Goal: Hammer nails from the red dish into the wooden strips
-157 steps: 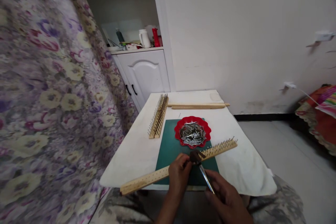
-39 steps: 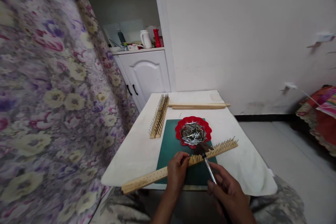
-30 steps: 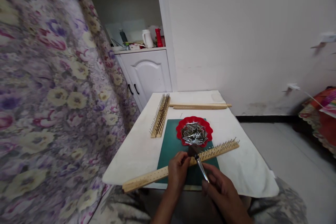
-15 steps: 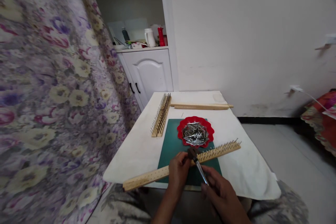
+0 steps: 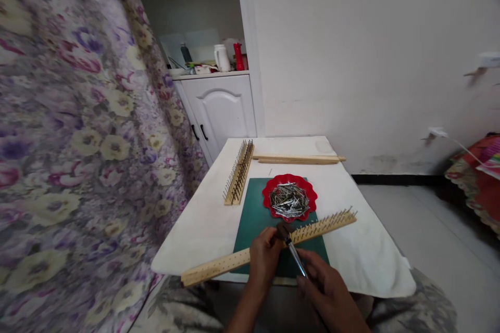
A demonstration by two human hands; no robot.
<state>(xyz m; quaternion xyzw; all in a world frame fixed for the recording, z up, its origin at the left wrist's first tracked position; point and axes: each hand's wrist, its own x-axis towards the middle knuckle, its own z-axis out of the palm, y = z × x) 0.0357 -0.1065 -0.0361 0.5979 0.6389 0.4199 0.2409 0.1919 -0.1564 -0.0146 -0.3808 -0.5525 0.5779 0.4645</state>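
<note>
A long wooden strip (image 5: 219,268) lies slantwise across a green cutting mat (image 5: 258,221), its right half (image 5: 328,221) studded with upright nails. My left hand (image 5: 264,260) is closed in a pinch on the strip, at the last nail of the row; what it pinches is too small to see. My right hand (image 5: 326,294) grips the metal handle of a small hammer (image 5: 287,237), whose dark head sits right at my left fingertips. A red scalloped dish (image 5: 267,199) heaped with loose nails stands just beyond the strip.
A second nail-studded strip (image 5: 237,173) lies at the white table's (image 5: 195,234) left, and plain wooden strips (image 5: 297,158) lie along its far edge. A floral curtain (image 5: 78,140) hangs close on the left. A white cabinet (image 5: 219,109) stands behind the table.
The hammer head has come down and to the left, from over the dish's edge to the strip beside my left fingertips. My left hand has stayed on the strip.
</note>
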